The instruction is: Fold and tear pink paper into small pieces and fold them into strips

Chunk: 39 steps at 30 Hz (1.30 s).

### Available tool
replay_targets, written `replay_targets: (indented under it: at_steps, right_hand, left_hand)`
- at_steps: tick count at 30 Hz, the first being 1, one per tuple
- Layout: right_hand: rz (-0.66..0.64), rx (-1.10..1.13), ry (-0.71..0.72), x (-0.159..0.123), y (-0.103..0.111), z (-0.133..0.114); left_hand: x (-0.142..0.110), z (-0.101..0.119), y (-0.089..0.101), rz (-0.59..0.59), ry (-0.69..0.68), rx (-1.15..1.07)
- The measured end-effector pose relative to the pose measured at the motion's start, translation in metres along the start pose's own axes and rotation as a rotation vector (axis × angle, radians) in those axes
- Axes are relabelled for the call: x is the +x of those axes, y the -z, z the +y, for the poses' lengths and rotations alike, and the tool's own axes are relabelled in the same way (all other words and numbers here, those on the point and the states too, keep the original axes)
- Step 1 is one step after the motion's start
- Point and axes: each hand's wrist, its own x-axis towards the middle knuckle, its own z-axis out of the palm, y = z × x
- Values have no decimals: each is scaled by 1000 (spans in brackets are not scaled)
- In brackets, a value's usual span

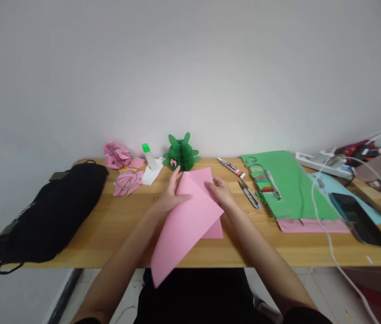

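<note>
A large pink sheet of paper [190, 216] is bent over diagonally between my hands, its lower left corner hanging past the table's front edge. My left hand [170, 194] grips its upper left side, with the thumb lying on top of the paper. On the other side, my right hand [221, 191] pinches the paper near its upper right edge with curled fingers. More pink paper [214, 230] shows flat on the table underneath; I cannot tell whether it is the same sheet. Just behind stands a green honeycomb paper figure [181, 154] with leaf-like pieces and a small pink bow.
Left are a black bag [55, 211], pink paper scraps [118, 155], a ring [127, 179] and a glue stick [149, 156]. Right lie a glue tube [231, 167], thread snips [249, 194], green paper [288, 189], a phone [360, 219], a white cable [327, 236] and a power strip [325, 165].
</note>
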Motion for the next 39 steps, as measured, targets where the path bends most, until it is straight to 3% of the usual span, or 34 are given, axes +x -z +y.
replay_targets:
  at_steps: [7,12,20,25,33,39]
  right_hand:
    - [-9,169,-109,-1,-7,14]
    - [-6,309,-71,-3,-4,13]
    - [-143,357,-78,-15,4,-2]
    - [-115,343,-74,-18,5,-3]
    - [66,289,17,-15,5,4]
    - [69,280,75,-19,8,1]
  left_hand:
    - [10,-28,4,101,147,-105]
    - [10,-32,7,227,145,-102]
    - [11,-36,13,353,171,-141]
    - [8,-30,9,323,174,-191]
    - [2,-24,5,188,170,-192]
    - [1,-20,7,179,159,-181]
